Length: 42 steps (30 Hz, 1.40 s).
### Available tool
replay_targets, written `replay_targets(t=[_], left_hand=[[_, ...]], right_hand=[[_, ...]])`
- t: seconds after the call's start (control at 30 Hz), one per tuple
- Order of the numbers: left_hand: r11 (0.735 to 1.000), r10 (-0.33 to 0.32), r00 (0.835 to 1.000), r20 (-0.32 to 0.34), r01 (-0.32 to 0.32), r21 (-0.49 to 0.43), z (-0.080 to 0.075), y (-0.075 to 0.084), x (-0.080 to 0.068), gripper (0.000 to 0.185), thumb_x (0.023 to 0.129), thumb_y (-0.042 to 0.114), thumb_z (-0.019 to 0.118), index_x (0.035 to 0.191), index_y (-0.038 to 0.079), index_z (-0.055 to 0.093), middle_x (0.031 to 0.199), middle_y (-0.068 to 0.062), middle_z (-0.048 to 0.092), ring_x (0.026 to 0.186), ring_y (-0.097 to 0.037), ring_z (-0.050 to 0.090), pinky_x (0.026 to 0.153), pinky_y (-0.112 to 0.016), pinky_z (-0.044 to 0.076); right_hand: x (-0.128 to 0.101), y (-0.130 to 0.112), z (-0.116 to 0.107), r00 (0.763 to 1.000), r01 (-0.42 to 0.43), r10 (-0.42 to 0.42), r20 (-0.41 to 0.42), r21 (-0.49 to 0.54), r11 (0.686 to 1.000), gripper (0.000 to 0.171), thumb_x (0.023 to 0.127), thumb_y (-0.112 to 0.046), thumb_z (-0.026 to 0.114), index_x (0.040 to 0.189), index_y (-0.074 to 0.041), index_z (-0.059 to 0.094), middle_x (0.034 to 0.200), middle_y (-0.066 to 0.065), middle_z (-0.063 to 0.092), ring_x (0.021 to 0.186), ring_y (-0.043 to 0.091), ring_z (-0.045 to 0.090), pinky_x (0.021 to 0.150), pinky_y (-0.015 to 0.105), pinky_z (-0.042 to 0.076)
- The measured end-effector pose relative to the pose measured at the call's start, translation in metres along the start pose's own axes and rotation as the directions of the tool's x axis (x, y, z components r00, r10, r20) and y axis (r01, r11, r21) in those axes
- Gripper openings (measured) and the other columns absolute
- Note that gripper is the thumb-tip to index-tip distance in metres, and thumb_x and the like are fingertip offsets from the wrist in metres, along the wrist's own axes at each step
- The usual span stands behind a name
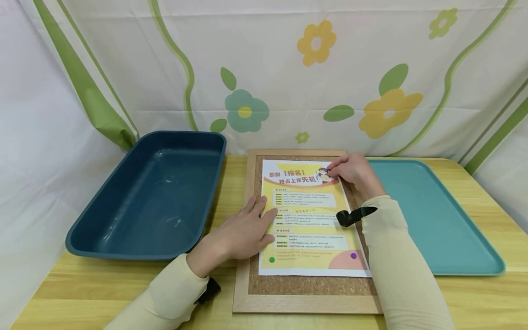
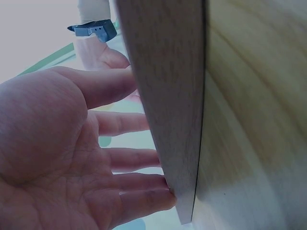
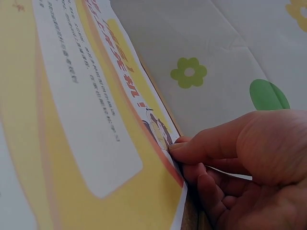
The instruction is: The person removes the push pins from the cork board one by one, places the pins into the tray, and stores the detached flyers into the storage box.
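Note:
A printed poster [image 1: 307, 201] in yellow and white lies on a cork board [image 1: 313, 285] with a wooden frame. A green pushpin [image 1: 272, 260] sits at its lower left corner, a purple pushpin [image 1: 353, 255] at its lower right. My left hand [image 1: 243, 229] rests with spread fingers across the poster's left edge and the frame; the left wrist view shows its palm beside the frame's side [image 2: 163, 96]. At the poster's upper right corner, my right hand [image 1: 354, 172] pinches the edge between thumb [image 3: 192, 146] and curled fingers. Whatever lies between those fingertips is mostly hidden.
A deep dark blue tub [image 1: 144, 201] stands left of the board. On the right lies a flat teal tray [image 1: 445, 220], partly behind my right sleeve. A white curtain with printed flowers [image 1: 280, 68] hangs behind the wooden table [image 1: 62, 293].

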<state>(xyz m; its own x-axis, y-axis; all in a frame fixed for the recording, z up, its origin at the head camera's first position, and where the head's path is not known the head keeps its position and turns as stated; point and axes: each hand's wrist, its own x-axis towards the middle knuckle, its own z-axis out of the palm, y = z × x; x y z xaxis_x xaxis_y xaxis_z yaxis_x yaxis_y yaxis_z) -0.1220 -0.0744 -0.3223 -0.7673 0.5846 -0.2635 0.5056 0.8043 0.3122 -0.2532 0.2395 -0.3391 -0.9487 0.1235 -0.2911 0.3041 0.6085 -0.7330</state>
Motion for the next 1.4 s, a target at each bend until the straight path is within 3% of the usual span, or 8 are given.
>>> replay_targets(t=[0.47, 1.4], left_hand=[[1.0, -0.001, 1.0, 0.004, 0.001, -0.001, 0.0009, 0.0005, 0.0024, 0.063, 0.111, 0.033, 0.057, 0.166, 0.011, 0.036, 0.176, -0.025, 0.017, 0.165, -0.045, 0.014, 0.123, -0.057, 0.04], [1.0, -0.012, 1.0, 0.006, 0.012, -0.001, 0.0001, 0.0, 0.0026, 0.063, 0.111, 0.034, 0.057, 0.166, 0.012, 0.037, 0.177, -0.024, 0.017, 0.165, -0.045, 0.013, 0.123, -0.057, 0.041]], right_hand=[[0.0005, 0.0001, -0.0001, 1.0, -0.01, 0.01, -0.006, -0.008, 1.0, 0.022, 0.099, -0.013, 0.073, 0.117, -0.001, 0.076, 0.131, 0.018, 0.062, 0.109, 0.029, 0.06, 0.082, 0.031, 0.051], [0.0015, -0.0008, 0.0014, 1.0, -0.011, 0.011, -0.005, 0.003, 1.0, 0.019, 0.098, -0.012, 0.074, 0.113, -0.002, 0.076, 0.128, 0.016, 0.063, 0.108, 0.029, 0.059, 0.083, 0.033, 0.049]])
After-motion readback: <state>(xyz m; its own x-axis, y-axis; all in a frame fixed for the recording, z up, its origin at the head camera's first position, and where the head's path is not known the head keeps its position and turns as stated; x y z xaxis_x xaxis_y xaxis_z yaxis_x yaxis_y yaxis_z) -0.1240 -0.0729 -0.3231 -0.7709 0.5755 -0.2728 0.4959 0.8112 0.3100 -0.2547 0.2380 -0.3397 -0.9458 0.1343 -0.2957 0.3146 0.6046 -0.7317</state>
